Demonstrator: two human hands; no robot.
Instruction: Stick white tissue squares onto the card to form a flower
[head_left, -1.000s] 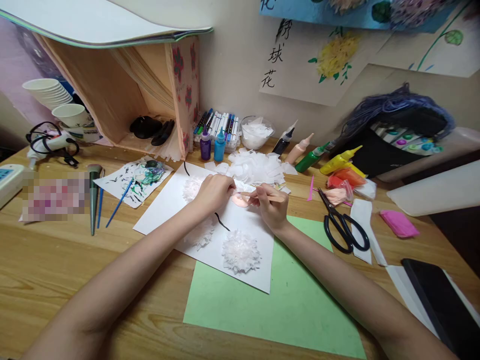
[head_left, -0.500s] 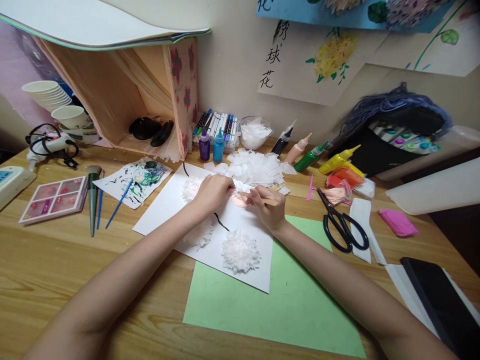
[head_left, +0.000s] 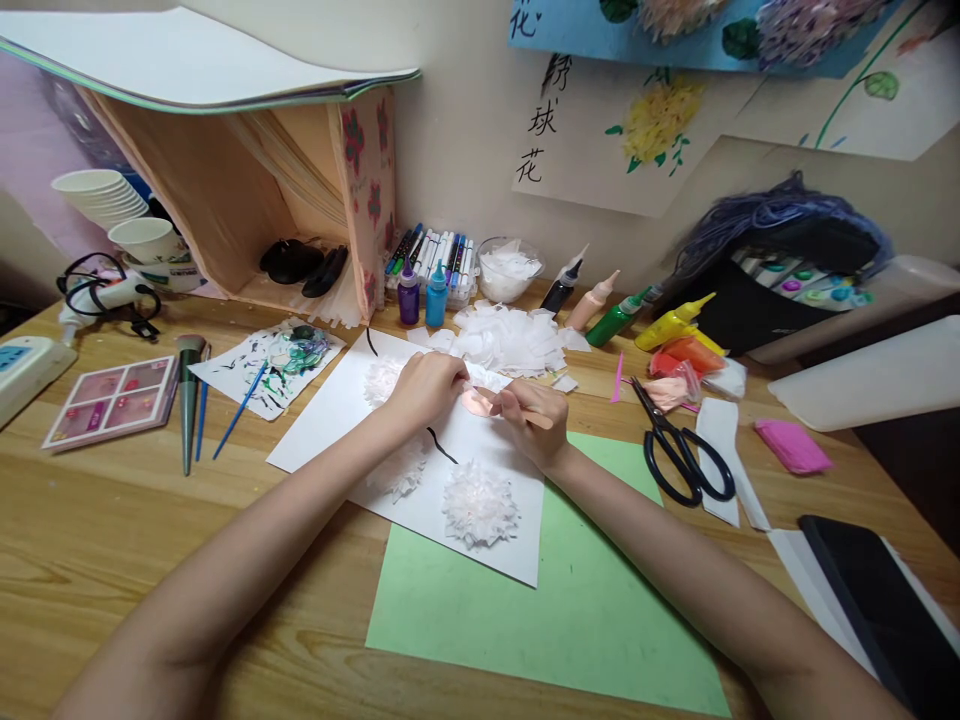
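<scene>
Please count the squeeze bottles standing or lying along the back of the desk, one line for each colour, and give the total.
Purple bottle: 1
Blue bottle: 1
Black bottle: 1
Peach bottle: 1
Green bottle: 1
Yellow bottle: 1
Total: 6
</scene>
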